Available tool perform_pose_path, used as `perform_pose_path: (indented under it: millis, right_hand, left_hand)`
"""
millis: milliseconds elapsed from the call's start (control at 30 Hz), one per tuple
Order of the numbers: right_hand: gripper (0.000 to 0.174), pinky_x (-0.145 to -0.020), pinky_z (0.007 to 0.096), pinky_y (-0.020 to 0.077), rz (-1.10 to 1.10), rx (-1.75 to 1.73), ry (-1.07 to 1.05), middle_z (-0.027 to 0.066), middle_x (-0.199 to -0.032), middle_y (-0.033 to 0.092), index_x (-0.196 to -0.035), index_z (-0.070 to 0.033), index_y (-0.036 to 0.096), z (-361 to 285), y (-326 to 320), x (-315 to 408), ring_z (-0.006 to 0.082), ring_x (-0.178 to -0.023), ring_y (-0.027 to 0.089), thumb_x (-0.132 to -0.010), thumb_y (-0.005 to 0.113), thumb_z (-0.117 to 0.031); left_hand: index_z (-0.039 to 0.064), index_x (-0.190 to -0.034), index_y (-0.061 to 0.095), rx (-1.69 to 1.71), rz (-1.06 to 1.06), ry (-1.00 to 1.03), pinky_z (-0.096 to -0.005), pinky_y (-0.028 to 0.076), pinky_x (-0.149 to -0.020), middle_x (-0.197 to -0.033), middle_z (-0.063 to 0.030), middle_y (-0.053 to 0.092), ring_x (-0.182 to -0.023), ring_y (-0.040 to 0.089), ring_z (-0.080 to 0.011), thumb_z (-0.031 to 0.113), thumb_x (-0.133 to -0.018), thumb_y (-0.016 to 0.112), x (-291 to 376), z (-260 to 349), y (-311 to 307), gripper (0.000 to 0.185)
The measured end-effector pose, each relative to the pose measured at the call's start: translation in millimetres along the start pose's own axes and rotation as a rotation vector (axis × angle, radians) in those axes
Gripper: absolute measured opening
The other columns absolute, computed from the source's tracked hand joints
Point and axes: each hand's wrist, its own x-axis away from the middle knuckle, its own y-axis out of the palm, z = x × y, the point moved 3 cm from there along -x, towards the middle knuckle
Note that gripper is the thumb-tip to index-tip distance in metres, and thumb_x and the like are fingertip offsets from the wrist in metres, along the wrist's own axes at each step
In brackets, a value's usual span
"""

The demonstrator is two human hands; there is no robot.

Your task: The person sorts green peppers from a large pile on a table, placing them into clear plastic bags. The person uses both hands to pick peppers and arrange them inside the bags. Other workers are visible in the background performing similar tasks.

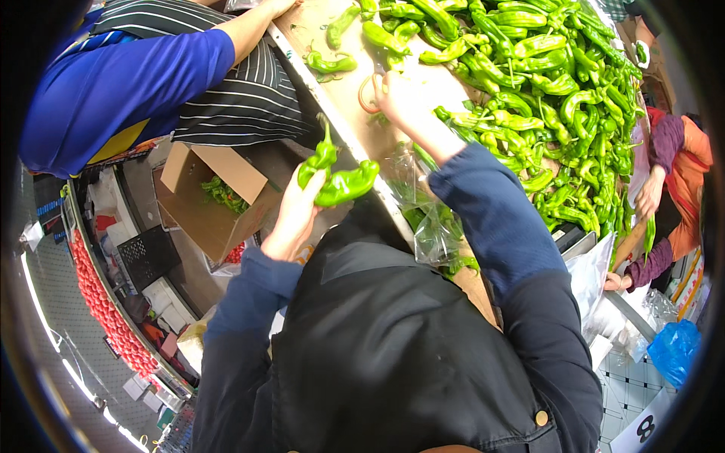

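Observation:
My left hand (299,206) holds green peppers (346,184) just off the table's near edge; one of them has its stem pointing up. Over the table, my right hand (395,102) has its fingers at a pair of scissors with orange handle loops (368,95); the blades are hidden and the hand is partly washed out by glare. A large heap of long green peppers (532,85) covers the table beyond and to the right. Beside my right forearm lies a clear plastic bag (433,235) with green peppers inside.
A co-worker in a blue sleeve (141,85) and striped apron stands at the upper left. An open cardboard box (212,226) with peppers is on the floor. Another person's hand (650,192) is at the table's right side. The table's white edge (340,133) runs diagonally before me.

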Motion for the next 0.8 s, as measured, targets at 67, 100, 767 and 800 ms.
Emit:
perform_pose_path:
  millis: [67,100,767,800]
  right_hand:
    - [0.023,-0.070,0.0491,0.0533,-0.023,0.063,0.050,0.0270,-0.086,0.067,-0.101,0.004,0.061,-3.1,31.1,-8.8,0.0383,-0.076,0.067,-0.097,0.054,-0.017]
    - [0.023,-0.070,0.0499,0.0532,0.005,0.095,0.081,0.0276,-0.085,0.067,-0.101,0.004,0.060,-3.8,41.9,-12.9,0.0392,-0.077,0.067,-0.097,0.053,-0.018]
    - [0.060,-0.087,0.0271,0.0496,-0.569,-0.468,0.359,0.0032,-0.098,0.059,-0.138,-0.005,0.056,-47.5,-157.8,123.6,0.0121,-0.090,0.057,-0.089,0.079,-0.030]
    - [0.063,-0.088,0.0289,0.0500,-0.571,-0.456,0.324,0.0047,-0.101,0.061,-0.138,-0.005,0.056,-49.8,-161.3,129.5,0.0135,-0.093,0.058,-0.087,0.080,-0.033]
  left_hand:
    - [0.006,-0.136,0.051,0.026,0.056,0.007,-0.0337,0.056,-0.086,-0.117,-0.0034,0.060,-0.104,0.063,-0.0155,0.018,-0.102,0.061,17.5,-4.3,-13.5,0.038]
    - [0.006,-0.137,0.050,0.037,0.069,0.011,-0.0342,0.055,-0.091,-0.118,-0.0035,0.060,-0.107,0.062,-0.0154,0.017,-0.102,0.061,21.6,-8.9,-20.7,0.039]
    - [0.002,-0.124,0.059,-0.137,-0.211,0.162,-0.0265,0.049,-0.089,-0.109,-0.0027,0.065,-0.098,0.060,-0.0101,0.014,-0.097,0.068,16.8,28.4,38.4,0.031]
    - [0.001,-0.124,0.059,-0.165,-0.243,0.174,-0.0269,0.050,-0.089,-0.109,-0.0032,0.065,-0.098,0.061,-0.0104,0.015,-0.097,0.069,16.4,26.2,41.7,0.032]
